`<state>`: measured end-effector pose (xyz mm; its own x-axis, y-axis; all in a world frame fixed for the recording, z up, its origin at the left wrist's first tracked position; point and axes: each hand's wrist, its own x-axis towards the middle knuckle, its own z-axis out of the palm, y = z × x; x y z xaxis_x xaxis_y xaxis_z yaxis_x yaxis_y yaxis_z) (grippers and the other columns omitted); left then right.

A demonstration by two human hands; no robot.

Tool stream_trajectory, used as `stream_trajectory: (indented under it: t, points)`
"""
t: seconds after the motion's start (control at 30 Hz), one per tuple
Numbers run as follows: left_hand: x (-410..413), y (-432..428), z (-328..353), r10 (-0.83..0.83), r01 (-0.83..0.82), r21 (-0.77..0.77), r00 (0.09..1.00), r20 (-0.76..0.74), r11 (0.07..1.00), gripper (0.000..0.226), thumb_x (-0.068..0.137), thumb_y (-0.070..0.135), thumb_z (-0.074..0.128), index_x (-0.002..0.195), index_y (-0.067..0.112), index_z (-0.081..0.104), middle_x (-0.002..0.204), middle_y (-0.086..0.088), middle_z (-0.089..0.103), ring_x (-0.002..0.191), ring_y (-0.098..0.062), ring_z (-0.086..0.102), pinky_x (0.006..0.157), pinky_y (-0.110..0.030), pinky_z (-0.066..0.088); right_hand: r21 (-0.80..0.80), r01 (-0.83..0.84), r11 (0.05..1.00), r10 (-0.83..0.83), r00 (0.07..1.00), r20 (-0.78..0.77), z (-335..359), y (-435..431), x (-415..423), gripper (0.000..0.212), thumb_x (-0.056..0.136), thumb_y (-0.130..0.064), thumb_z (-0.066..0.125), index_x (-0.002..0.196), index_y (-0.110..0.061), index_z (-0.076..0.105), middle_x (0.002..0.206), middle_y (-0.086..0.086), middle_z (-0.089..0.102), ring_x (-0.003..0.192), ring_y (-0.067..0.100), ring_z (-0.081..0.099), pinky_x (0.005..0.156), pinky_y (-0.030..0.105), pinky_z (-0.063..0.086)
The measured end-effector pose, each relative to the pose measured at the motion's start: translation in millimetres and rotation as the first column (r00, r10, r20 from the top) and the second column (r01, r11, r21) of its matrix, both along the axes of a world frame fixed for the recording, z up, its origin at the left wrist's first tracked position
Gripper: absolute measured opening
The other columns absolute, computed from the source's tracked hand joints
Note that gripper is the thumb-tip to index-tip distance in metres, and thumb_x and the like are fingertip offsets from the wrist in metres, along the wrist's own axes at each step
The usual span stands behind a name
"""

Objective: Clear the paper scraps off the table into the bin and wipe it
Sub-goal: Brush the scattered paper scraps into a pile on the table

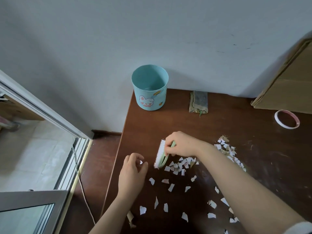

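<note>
Sweeping paper scraps [177, 166] toward the left edge of the tabletop [236, 115], right grip [180, 146] clasps a green brush [160, 156]; left grip [133, 171] curls there as if to catch them, contents unclear; bin [150, 88] at far-left corner

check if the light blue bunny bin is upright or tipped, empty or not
Upright: the light blue round plastic bin stands mouth up on the brown wooden table. Its inside looks empty.

Tape roll [285, 126] near cardboard box [290, 88]; sliding door [42, 107]
</note>
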<state>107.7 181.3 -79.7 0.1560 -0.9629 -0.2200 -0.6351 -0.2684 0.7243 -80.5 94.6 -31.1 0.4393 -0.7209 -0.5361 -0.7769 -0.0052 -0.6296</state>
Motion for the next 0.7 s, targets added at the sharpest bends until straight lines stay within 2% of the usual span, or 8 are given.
stream_trajectory:
  t: [0.1, 0.2, 0.27, 0.33, 0.4, 0.47, 0.53, 0.7]
  points:
    - [-2.3, 0.4, 2.5, 0.004, -0.004, -0.007, 1.0, -0.007, 1.0, 0.013, 0.086, 0.019, 0.062, 0.09, 0.027, 0.053, 0.089, 0.01, 0.05, 0.074, -0.006, 0.054, 0.061, -0.02, 0.041, 0.001, -0.037, 0.999, 0.037, 0.998, -0.044, 13.8, 6.6, -5.2, 0.018, 0.083, -0.022, 0.057, 0.069, -0.024, 0.068, 0.082, 0.005, 0.068, 0.067, 0.015, 0.059, 0.062, 0.029, 0.048]
    - [-0.9, 2.2, 5.5, 0.056, -0.057, -0.046, 0.998, -0.032, 0.997, 0.015, 0.086, 0.017, 0.062, 0.088, 0.028, 0.052, 0.089, 0.008, 0.051, 0.073, -0.003, 0.054, 0.059, -0.017, 0.039, -0.127, 0.037, 0.991, -0.03, 0.998, 0.054, 22.7, 6.3, 5.8, 0.017, 0.086, -0.021, 0.056, 0.078, -0.018, 0.071, 0.078, -0.001, 0.065, 0.061, 0.009, 0.051, 0.056, 0.024, 0.04]
    - [1.4, 3.7, 9.6, 0.127, -0.132, -0.063, 0.988, -0.084, 0.989, 0.015, 0.088, 0.015, 0.06, 0.089, 0.027, 0.051, 0.093, 0.006, 0.051, 0.077, -0.001, 0.053, 0.059, -0.014, 0.037, -0.244, 0.087, 0.966, -0.051, 0.987, 0.15, 20.6, 2.3, 23.0, 0.017, 0.088, -0.018, 0.055, 0.084, -0.014, 0.07, 0.081, -0.004, 0.061, 0.068, 0.008, 0.052, 0.061, 0.021, 0.04]
    - [3.5, 5.8, 14.0, 0.191, -0.2, -0.053, 0.972, -0.139, 0.978, 0.015, 0.09, 0.014, 0.056, 0.092, 0.028, 0.051, 0.098, 0.006, 0.051, 0.081, -0.001, 0.052, 0.061, -0.016, 0.038, -0.311, 0.097, 0.945, -0.03, 0.976, 0.214, 11.0, -0.7, 44.9, 0.017, 0.09, -0.018, 0.055, 0.089, -0.011, 0.071, 0.089, -0.001, 0.063, 0.083, 0.013, 0.058, 0.075, 0.027, 0.047]
    - [6.1, 8.0, 16.4, 0.228, -0.236, -0.03, 0.96, -0.165, 0.971, 0.011, 0.093, 0.015, 0.051, 0.097, 0.025, 0.052, 0.102, 0.006, 0.05, 0.082, 0.001, 0.051, 0.063, -0.017, 0.037, -0.321, 0.061, 0.945, 0.01, 0.977, 0.215, -0.9, 2.5, 63.5, 0.018, 0.091, -0.02, 0.054, 0.094, -0.012, 0.07, 0.097, 0.002, 0.064, 0.09, 0.017, 0.059, 0.082, 0.034, 0.05]
    - [9.1, 10.2, 15.5, 0.239, -0.244, -0.003, 0.956, -0.17, 0.97, 0.011, 0.095, 0.017, 0.047, 0.103, 0.022, 0.052, 0.105, 0.006, 0.05, 0.081, 0.003, 0.05, 0.063, -0.016, 0.036, -0.301, 0.015, 0.953, 0.042, 0.982, 0.183, -11.3, 11.7, 70.4, 0.021, 0.092, -0.02, 0.051, 0.096, -0.01, 0.069, 0.099, 0.004, 0.063, 0.088, 0.017, 0.057, 0.08, 0.036, 0.05]
    - [10.6, 11.9, 13.4, 0.234, -0.233, 0.023, 0.958, -0.166, 0.972, 0.013, 0.096, 0.018, 0.044, 0.105, 0.021, 0.053, 0.105, 0.006, 0.05, 0.081, 0.004, 0.049, 0.064, -0.015, 0.035, -0.285, -0.005, 0.959, 0.049, 0.988, 0.148, -14.8, 20.2, 61.7, 0.022, 0.093, -0.019, 0.049, 0.092, -0.008, 0.068, 0.095, 0.004, 0.06, 0.083, 0.015, 0.053, 0.073, 0.033, 0.046]
    - [7.7, 15.9, 3.6, 0.201, -0.194, 0.053, 0.958, -0.204, 0.98, 0.013, 0.096, 0.018, 0.043, 0.099, 0.024, 0.054, 0.102, 0.001, 0.056, 0.09, -0.007, 0.053, 0.068, -0.02, 0.039, -0.115, -0.028, 0.993, 0.037, 0.996, 0.075, -1.7, 33.1, 12.0, 0.033, 0.087, -0.015, 0.052, 0.055, -0.025, 0.051, 0.073, -0.011, 0.051, 0.06, 0.011, 0.048, 0.056, 0.026, 0.04]
